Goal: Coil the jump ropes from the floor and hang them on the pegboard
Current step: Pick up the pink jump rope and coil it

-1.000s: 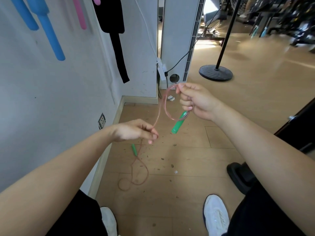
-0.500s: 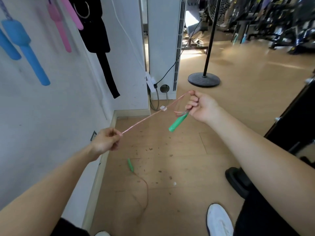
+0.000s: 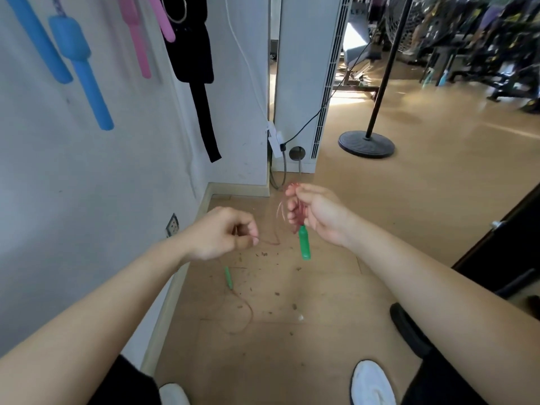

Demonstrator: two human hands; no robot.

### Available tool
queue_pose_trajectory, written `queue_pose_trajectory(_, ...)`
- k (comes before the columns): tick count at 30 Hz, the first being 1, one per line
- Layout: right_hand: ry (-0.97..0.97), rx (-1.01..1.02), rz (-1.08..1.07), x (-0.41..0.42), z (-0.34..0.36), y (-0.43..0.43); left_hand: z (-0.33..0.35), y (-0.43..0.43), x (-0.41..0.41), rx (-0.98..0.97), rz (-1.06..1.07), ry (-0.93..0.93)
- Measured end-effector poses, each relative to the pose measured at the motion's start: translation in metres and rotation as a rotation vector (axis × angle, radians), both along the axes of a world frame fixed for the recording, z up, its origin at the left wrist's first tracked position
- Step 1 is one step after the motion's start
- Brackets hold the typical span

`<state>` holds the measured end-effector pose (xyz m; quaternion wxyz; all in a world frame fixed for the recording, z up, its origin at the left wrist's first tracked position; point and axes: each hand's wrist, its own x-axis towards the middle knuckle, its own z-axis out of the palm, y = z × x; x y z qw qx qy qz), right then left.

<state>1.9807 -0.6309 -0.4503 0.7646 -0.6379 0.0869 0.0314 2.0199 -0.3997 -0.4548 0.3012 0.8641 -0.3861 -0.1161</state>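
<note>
Right hand: the right hand (image 3: 318,217) is clenched round a bunch of pink cord loops, and one green handle (image 3: 304,244) dangles straight down below the fist.
Left hand: the left hand (image 3: 222,233) pinches the same jump rope (image 3: 276,226) between thumb and finger, near the right one, with the cord sagging between them.
Rest of the rope: it trails down to the wood floor (image 3: 321,346), where the second green handle (image 3: 228,277) lies near the baseboard with a loose loop just past it.
Writing: there are a few letters far back beside the white column (image 3: 301,83), way too blurred to read.
On the wall: blue handles (image 3: 87,83), pink handles (image 3: 137,45) and a black strap (image 3: 204,112) hang up top left.
Around: a round stand base (image 3: 366,143), a wall socket (image 3: 172,225), crumbs (image 3: 264,254) on the boards and a white shoe (image 3: 372,382).
In the way: both forearms cover the lower corners.
</note>
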Motion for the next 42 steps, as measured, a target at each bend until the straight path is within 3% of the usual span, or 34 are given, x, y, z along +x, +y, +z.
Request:
queue_pose_trajectory(5, 0.038, -0.090, 0.161, -0.008, -0.020, 0.025, 0.006, -0.003, -0.006, -0.176, 0.007, 0.112)
queue_pose_trajectory(11, 0.070, -0.008, 0.294, -0.014, -0.033, 0.045, 0.009, 0.005, -0.003, -0.310, 0.076, 0.183)
queue_pose_trajectory(22, 0.141, -0.283, 0.594, -0.015, -0.016, 0.038, -0.003, 0.024, 0.010, -0.208, 0.188, 0.171)
queue_pose_trajectory(26, 0.140, -0.105, 0.472, -0.008, -0.012, 0.031, -0.006, 0.028, 0.013, -0.170, 0.253, 0.225)
queue_pose_trajectory(33, 0.193, 0.348, 0.066, 0.008, -0.007, 0.011, -0.016, 0.041, 0.025, -0.220, 0.380, 0.354)
queue_pose_trajectory(37, 0.253, 0.425, -0.171, 0.015, -0.013, 0.002, -0.026, 0.052, 0.035, -0.197, 0.470, 0.399)
queue_pose_trajectory(42, 0.258, 0.405, -0.264, 0.019, -0.017, -0.007, -0.037, 0.071, 0.044, -0.207, 0.562, 0.518)
